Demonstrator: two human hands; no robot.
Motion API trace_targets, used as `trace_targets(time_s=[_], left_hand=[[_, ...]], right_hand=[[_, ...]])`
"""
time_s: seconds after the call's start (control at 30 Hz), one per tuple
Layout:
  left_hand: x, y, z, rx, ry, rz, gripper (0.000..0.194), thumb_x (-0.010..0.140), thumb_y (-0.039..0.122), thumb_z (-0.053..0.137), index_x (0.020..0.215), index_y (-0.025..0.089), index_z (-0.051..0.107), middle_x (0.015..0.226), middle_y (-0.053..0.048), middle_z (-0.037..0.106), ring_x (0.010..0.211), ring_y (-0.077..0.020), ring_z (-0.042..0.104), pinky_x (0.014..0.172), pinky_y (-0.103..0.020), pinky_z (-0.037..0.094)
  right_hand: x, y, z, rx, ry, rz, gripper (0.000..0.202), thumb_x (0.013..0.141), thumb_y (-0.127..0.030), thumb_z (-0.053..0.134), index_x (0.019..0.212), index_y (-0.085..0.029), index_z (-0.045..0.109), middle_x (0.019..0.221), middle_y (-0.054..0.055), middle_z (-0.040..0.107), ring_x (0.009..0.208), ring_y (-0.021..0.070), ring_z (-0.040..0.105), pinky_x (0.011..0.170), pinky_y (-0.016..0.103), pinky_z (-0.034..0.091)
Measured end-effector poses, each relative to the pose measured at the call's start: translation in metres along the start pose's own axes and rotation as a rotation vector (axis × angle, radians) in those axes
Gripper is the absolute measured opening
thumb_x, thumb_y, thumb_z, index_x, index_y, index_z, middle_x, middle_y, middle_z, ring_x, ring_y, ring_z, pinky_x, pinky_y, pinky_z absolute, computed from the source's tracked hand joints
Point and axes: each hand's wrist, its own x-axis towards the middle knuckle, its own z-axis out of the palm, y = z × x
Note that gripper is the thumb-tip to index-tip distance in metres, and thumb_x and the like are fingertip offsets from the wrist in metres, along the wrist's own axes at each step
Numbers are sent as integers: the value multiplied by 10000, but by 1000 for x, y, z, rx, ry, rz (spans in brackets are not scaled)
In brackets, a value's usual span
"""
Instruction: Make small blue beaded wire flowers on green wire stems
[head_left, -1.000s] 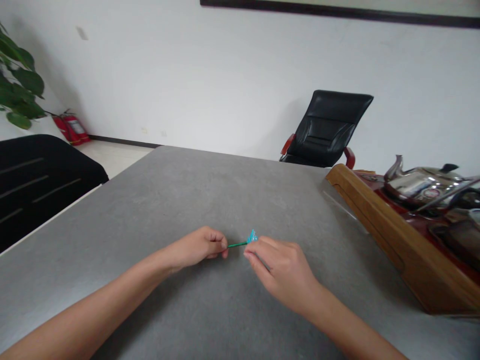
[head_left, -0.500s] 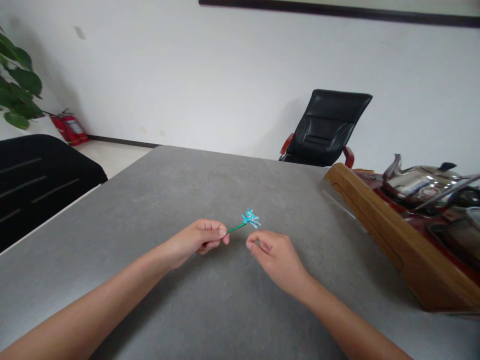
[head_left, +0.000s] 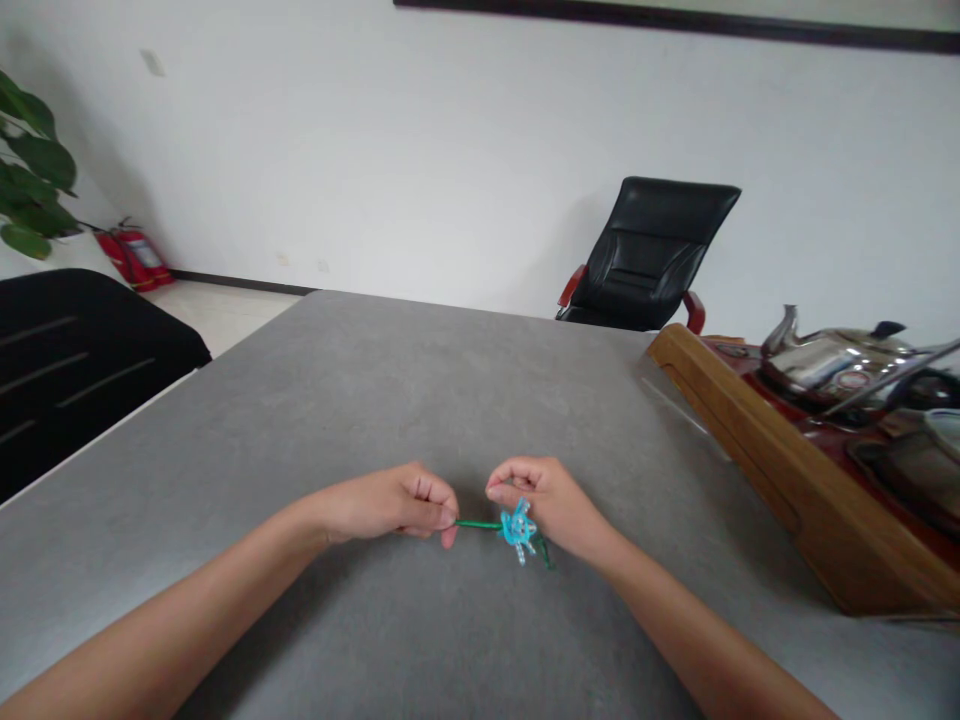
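Item, beaded flower (head_left: 517, 528): blue with clear, glossy petals, on a green stem (head_left: 478, 524), held between the two hands above the grey table (head_left: 465, 390). Half a second ago its head was tipped up and away; we now find it lower, petals towards us, the stem nearly level. We judge this a turning of the piece in the work, the grip on it unbroken.

Item, green strand (head_left: 548, 556): thin, hanging beside the petals; where it is fastened we cannot tell.

Item, left hand (head_left: 409, 505): reaching in from the left, thumb and forefinger pinching the stem's near end, other fingers curled under.

Item, right hand (head_left: 544, 498): forearm slanting in from lower right, knuckles bent, thumb and forefinger drawn together just beyond the flower; whether anything thin sits between them, or the petals touch the palm, we cannot tell
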Motion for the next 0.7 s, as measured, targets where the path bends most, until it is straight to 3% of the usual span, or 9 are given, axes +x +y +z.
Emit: trace_targets(time_s=[0.13, 0.4, 0.7], left_hand=[[0, 1, 2, 92, -50, -25, 236, 844, 322, 519, 755, 143, 646, 520, 68, 296, 481, -79, 225, 464, -215, 168], [1, -5, 1, 261, -12, -27, 221, 822, 241, 470, 758, 150, 661, 575, 42, 422, 529, -88, 310, 508, -202, 237], [1, -4, 1, 304, 54, -36, 257, 836, 273, 457, 773, 138, 666, 615, 27, 475, 561, -96, 352, 539, -200, 266]], right_hand=[[-1, -3, -2, -50, -9, -42, 160, 765, -292, 610, 720, -147, 662, 497, -83, 301, 472, 70, 268, 448, 201, 200], [-11, -22, -4, -131, 31, -114, 146, 811, -269, 592, 736, -162, 657, 507, -79, 310, 488, 76, 298, 466, 205, 224], [-25, -43, -2, -438, 114, -260, 116, 830, -210, 591, 758, -199, 682, 585, -44, 525, 549, 92, 470, 544, 212, 322]])
